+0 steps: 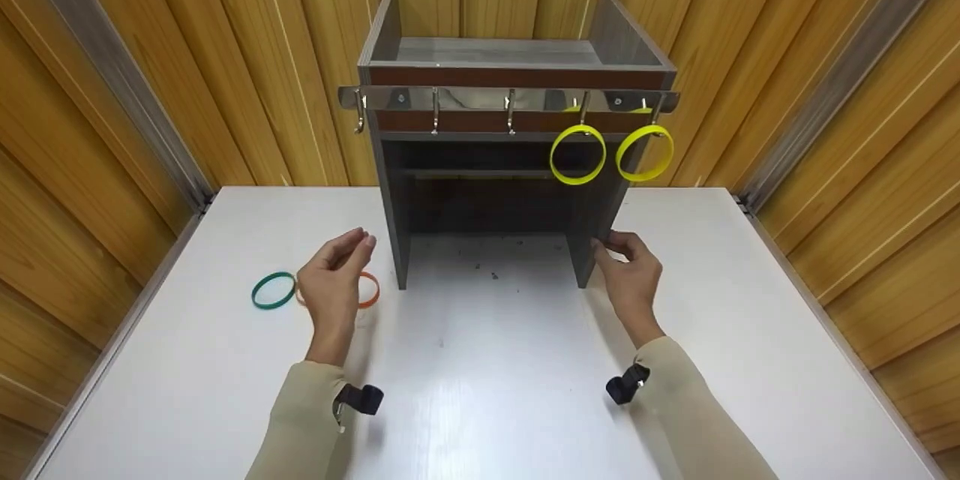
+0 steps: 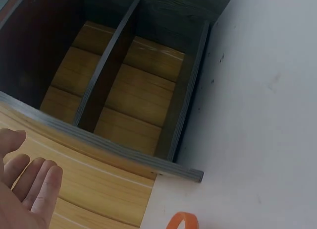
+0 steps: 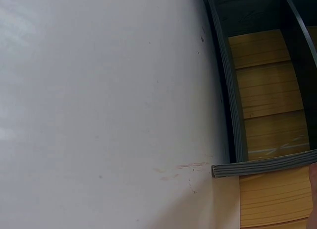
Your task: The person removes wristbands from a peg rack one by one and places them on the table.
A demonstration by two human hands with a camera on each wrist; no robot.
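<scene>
My left hand [image 1: 330,285] hovers beside the left side panel of a grey shelf unit [image 1: 395,217]. In the left wrist view its fingers [image 2: 47,192] are loosely bent, with nothing held. Orange bands [image 1: 370,290] lie on the table, partly hidden behind this hand, and a green band [image 1: 273,291] is just left of them. My right hand [image 1: 631,277] is at the right side panel, its thumb overlapping the panel's front edge, fingers loosely curled; no object shows in it. Two yellow bands [image 1: 553,157] [image 1: 619,161] hang from the two rightmost hooks of a metal hook rail [image 1: 472,98].
The shelf unit stands on a white table [image 1: 480,390], near the wood-plank wall [image 1: 300,52] behind. Three hooks on the left of the rail carry no band. Small dark specks [image 1: 494,275] dot the table inside the unit. Plank walls also rise on both sides.
</scene>
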